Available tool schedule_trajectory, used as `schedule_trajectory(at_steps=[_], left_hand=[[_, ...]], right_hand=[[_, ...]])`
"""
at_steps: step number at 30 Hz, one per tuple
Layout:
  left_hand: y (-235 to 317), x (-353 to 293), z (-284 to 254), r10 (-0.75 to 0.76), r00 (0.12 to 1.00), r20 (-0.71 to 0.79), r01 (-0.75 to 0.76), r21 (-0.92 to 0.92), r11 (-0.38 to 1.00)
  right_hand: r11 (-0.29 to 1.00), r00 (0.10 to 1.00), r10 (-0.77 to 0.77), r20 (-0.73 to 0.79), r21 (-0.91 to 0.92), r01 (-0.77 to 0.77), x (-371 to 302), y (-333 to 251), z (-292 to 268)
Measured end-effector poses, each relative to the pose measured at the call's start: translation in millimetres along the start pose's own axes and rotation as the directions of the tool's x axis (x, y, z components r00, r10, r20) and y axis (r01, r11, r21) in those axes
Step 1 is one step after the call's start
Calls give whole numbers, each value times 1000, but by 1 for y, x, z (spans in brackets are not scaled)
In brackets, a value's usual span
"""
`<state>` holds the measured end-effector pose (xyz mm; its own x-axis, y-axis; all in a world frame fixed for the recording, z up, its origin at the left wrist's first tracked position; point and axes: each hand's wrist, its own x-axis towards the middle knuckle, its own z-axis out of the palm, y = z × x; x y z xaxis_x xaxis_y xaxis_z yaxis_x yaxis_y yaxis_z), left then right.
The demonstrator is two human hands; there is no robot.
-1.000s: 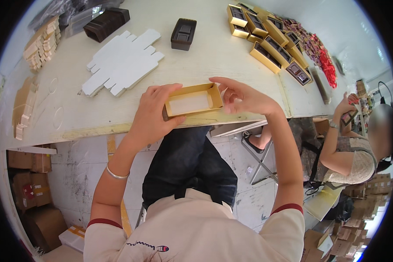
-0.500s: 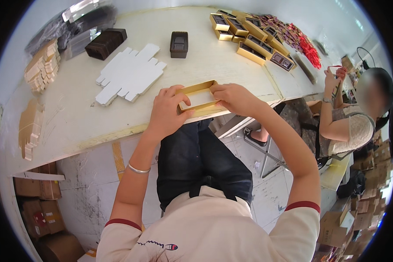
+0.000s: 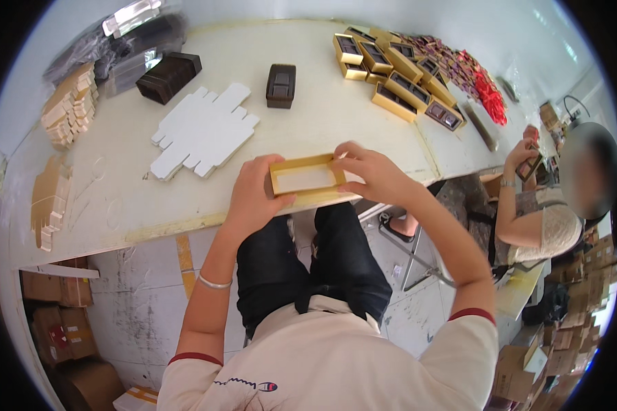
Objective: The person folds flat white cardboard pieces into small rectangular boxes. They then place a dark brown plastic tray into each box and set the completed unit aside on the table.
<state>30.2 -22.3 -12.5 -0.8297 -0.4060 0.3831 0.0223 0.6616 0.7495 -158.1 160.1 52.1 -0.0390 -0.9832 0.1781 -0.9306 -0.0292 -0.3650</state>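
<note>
A shallow gold box [image 3: 304, 165] with a white inside sits near the table's front edge, its open side up. My left hand [image 3: 252, 195] grips its left end, thumb along the near wall and fingers behind. At the other end, my right hand [image 3: 373, 172] holds the right wall between thumb and fingers. Just beyond my hands lies a stack of flat white die-cut card blanks [image 3: 202, 130]. A small stack of dark brown plastic trays [image 3: 281, 85] stands farther back.
A longer block of nested brown trays [image 3: 169, 77] lies back left. Gold card blanks [image 3: 51, 198] are stacked at the left edge. Filled gold boxes [image 3: 404, 88] are piled back right, beside red ribbon [image 3: 490, 96]. A co-worker [image 3: 548, 212] sits at the right.
The box has turned a little and tipped more toward me. My left hand has slid round to its left end, its fingers out of the inside. The co-worker's hands have come down.
</note>
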Motion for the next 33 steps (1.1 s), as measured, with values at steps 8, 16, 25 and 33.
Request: schedule_trajectory(at_steps=[8,16,25,33], left_hand=[[13,8,2,-57,996,69,53,60,997],[12,8,-2,-72,991,112,55,149,987],[7,6,5,-38,993,112,11,232,973],[17,15,22,-56,998,37,43,297,954]], right_hand=[[883,988,62,-139,470,11,-10,51,39],[929,989,94,-114,368,-45,-10,33,39],[981,958,127,-258,172,-84,21,33,22],[946,964,-104,-244,-323,20,154,83,36]])
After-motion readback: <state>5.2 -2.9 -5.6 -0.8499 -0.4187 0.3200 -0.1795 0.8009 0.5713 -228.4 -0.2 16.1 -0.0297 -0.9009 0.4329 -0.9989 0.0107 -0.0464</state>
